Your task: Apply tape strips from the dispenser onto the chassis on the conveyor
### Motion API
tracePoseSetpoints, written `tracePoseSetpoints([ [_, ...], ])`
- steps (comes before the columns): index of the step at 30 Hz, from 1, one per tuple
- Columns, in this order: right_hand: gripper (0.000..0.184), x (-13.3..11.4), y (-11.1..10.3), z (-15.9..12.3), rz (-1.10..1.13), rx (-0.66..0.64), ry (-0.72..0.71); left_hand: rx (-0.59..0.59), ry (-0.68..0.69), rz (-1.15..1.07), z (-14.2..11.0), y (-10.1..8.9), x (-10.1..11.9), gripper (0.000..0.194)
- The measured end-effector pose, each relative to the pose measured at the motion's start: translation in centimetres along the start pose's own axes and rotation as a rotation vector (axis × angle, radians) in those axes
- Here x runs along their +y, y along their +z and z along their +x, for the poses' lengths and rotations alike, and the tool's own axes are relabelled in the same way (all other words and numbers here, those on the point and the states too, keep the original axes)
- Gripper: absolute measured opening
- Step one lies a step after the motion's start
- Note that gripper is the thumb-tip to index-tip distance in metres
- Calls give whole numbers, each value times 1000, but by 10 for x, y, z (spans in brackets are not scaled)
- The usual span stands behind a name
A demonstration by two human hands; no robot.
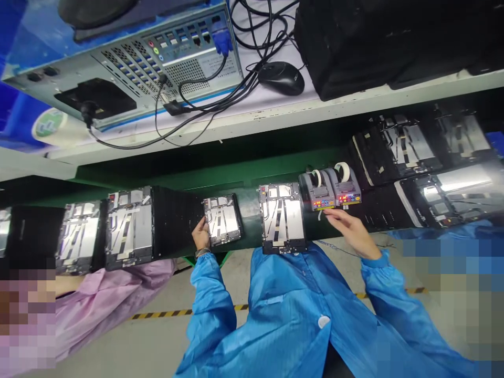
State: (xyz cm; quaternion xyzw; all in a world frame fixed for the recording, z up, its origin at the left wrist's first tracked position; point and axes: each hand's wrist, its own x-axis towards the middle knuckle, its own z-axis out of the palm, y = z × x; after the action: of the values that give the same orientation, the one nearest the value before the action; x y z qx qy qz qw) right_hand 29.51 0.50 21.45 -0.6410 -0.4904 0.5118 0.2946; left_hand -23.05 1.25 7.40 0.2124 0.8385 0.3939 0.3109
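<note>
L hand [200, 234] on tablet housing [222, 220], silver taped back.

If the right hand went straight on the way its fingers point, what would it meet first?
Most likely the front panel of the left electric tape dispenser, just beyond the fingertips of the right hand, though depth is hard to judge from this view.

Seen from a camera worn on my head, the single view looked forward and down past my blue smock [291, 299] to my left hand [201, 233] and right hand [350, 231] close by, with the green conveyor belt [248, 210] just ahead and a white shelf [275, 113] beyond.
</note>
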Motion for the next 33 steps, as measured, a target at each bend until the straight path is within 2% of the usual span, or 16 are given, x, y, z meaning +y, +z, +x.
tracePoseSetpoints([
  [2, 54, 41, -24, -6, -2, 102, 116, 3, -11, -25, 10, 7, -14, 48],
  [4, 54, 77, -35, -10, 2, 162, 202, -7, -13, -74, 17, 10, -27, 49],
  [7, 59, 116, -29, -11, -3, 181, 312, -62, -8, -157, 29, 12, -42, 50],
  [10, 61, 141, -14, -8, -14, 96, 376, -88, 30, -197, 44, 15, -51, 48],
  [12, 57, 152, -8, -6, -40, 42, 382, -58, 72, -123, 52, 17, -55, 45],
  [16, 50, 164, -11, -3, -71, 20, 385, 60, 123, 147, 50, 25, -64, 43],
  [21, 52, 169, -15, 5, -12, 131, 347, 121, 103, 259, 18, 39, -78, 54],
  [24, 47, 168, -6, 21, 121, 279, 384, 137, 92, 300, 4, 41, -79, 56],
  [26, 43, 164, 3, 37, 156, 437, 410, 100, 104, 296, 3, 41, -76, 53],
  [27, 41, 162, 8, 46, 162, 476, 412, 76, 111, 288, 4, 42, -73, 52],
  [28, 40, 159, 13, 54, 171, 481, 410, 50, 118, 277, 5, 43, -71, 51],
  [33, 33, 141, 38, 80, 254, 345, 408, -54, 135, 222, 8, 63, -63, 53],
])
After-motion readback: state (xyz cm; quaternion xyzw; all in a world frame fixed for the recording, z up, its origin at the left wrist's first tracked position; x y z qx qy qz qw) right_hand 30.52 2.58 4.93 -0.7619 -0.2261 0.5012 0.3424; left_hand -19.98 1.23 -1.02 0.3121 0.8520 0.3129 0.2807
